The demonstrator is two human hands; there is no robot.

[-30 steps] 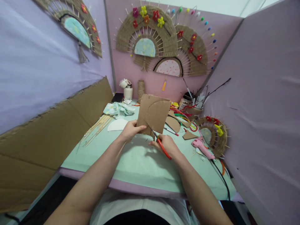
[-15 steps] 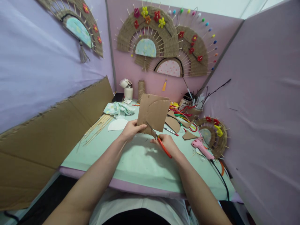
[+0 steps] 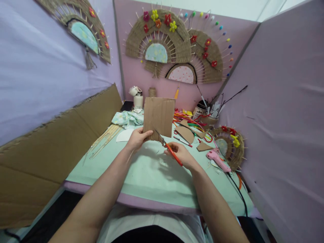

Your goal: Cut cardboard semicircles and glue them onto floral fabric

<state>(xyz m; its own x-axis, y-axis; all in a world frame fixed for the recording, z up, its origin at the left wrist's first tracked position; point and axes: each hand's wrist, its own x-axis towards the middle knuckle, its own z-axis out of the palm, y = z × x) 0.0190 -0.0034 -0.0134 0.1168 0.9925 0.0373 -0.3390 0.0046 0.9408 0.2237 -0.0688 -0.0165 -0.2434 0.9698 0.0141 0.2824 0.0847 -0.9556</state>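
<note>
My left hand point(image 3: 138, 137) pinches the lower left corner of a square piece of brown cardboard point(image 3: 159, 116), which stands upright above the table. In my right hand point(image 3: 178, 153) are orange-handled scissors point(image 3: 174, 155), their blades at the cardboard's lower edge. A white half-disc point(image 3: 124, 135) lies behind my left hand. To the right of the cardboard, a cut cardboard half-disc point(image 3: 184, 134) and a pen point(image 3: 182, 141) rest on the table.
Thin sticks point(image 3: 105, 138) and a patterned cloth point(image 3: 128, 118) lie at the left. A pink glue gun point(image 3: 219, 161) with a black cable is at the right, near a small woven fan point(image 3: 235, 148). Tall cardboard point(image 3: 60, 148) borders the left side.
The cardboard has moved slightly left and turned, so its curved line no longer shows. Both hands and the scissors have shifted a little left and up.
</note>
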